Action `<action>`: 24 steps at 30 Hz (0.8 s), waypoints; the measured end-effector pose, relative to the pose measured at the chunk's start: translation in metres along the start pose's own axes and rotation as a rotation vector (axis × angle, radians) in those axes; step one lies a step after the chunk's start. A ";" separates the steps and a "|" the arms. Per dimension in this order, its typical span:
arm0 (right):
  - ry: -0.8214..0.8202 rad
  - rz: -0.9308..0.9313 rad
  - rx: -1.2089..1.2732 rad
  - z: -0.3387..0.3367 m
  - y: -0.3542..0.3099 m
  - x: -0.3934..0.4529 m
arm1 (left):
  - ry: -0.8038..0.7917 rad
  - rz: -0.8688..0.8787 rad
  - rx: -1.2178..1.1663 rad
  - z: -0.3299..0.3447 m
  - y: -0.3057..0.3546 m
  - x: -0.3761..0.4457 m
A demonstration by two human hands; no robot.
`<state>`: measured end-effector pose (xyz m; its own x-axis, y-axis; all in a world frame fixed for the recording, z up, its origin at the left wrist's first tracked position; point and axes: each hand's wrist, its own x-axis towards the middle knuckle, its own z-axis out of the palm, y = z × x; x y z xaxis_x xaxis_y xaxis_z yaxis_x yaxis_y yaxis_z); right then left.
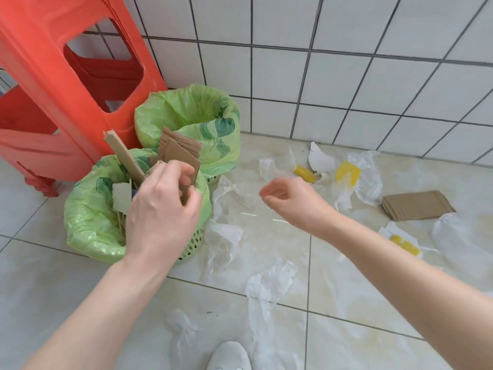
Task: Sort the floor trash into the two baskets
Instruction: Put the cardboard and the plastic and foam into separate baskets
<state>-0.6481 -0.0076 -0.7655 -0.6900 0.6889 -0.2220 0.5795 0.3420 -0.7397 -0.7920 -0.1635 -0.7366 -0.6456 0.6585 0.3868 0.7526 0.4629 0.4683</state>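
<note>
Our left hand [162, 206] is over the near basket [93, 231], fingers curled round a piece of brown cardboard [186, 161] that stands in it. The near basket is lined with a green bag and already holds several cardboard strips [124, 153] and a pale scrap [121, 198], all sticking up past the rim. Just behind it, touching, stands the far basket [186, 121], also green-lined; we cannot see what lies inside.

Our right hand [289, 198] hangs above the floor [53, 284] to the right of the baskets, fingers loosely curled, gripping nothing.

Trash on the floor: crumpled clear plastic film [226, 236] just beside the near basket and trailing toward the bottom edge of the floor in view. Near the wall [346, 76], a corn cob piece [304, 173], a torn white paper [320, 160] and a yellow grid-patterned scrap [348, 172] lie close together on more thin plastic. Farther right, a flat stack of cardboard [416, 204] lies apart from them. Below it, small yellow bits [405, 244] sit on white paper, next to a pale plastic bag [458, 236].

Stacked red plastic stools [66, 102] stand in the left corner, against the baskets. A white shoe [229, 356] shows at the bottom edge.
</note>
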 end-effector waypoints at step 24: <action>0.080 0.631 -0.170 -0.087 0.287 -0.089 | -0.983 0.505 0.237 0.243 0.129 -0.061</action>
<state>-0.3821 0.0849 -0.9024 -0.1648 0.8335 -0.5273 0.9270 -0.0517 -0.3714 -0.6239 0.0004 -0.8925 0.0423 0.9346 -0.3531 0.9717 0.0438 0.2323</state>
